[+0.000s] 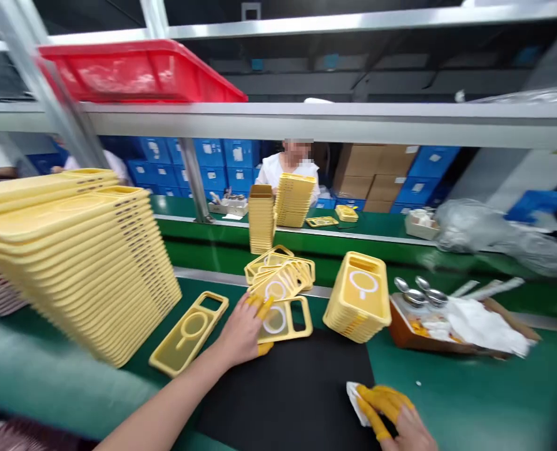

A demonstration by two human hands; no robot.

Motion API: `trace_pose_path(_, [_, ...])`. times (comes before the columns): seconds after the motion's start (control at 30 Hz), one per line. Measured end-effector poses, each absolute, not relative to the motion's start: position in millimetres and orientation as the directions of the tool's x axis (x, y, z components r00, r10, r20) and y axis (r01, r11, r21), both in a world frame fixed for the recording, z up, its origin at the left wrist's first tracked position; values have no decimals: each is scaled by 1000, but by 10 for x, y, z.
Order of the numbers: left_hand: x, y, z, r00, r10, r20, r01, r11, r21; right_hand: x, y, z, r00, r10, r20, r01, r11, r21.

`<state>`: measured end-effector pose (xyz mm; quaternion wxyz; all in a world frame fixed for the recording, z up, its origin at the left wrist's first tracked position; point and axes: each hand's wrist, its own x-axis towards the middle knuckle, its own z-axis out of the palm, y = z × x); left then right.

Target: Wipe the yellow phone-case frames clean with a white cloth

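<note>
Seen from the person's head, a green workbench [470, 388] runs across the frame, with a black mat [288, 394] at lower center. The left hand [241, 332] reaches in from the lower left, its fingers [265, 307], capped in yellow cots, spread wide over a yellow phone case [283, 322] at the mat's top edge; whether they grip it or only rest on it is hard to tell. At bottom right, the right hand [393, 416] pinches a white cloth [358, 401] narrowly between its yellow-capped fingers. Just left of the left hand, a second case [187, 332] lies flat. Above the hand, a loose fan of cases [278, 275] sits on the bench. Most cases are stacked: a tall, leaning stack [72, 263] fills the left side, a shorter stack [358, 297] stands right of center, and a narrow stack [261, 219] stands at the bench's far edge. Only these few remain loose. Beyond, a co-worker [290, 169] stands behind a further stack [295, 200]. At right, a brown tray [400, 332] holds metal spoons [414, 291] and tissue [485, 326]. A red crate [137, 72] sits on a shelf at upper left, and blue crates [241, 153] line the back.
</note>
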<state>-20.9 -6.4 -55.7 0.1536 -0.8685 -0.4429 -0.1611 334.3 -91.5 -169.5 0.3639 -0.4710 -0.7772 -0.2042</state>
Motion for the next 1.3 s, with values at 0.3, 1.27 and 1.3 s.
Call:
trace_pose_path(0.3, [233,-774,-1037,804,485,343,548,-828,-115,4118,22,-302,195,611,767,981,-126,-148])
trace_pose_path(1.27, [8,-1165,-1076,581,783,223,729,-622,286,1960,-966,-1118,-454,659,600,547,738,-396])
trace_pose_path(1.3, [10,-1166,-1076,583,782,221,728,-623,285,1894,-967,-1114,-506,642,575,500,762,-411])
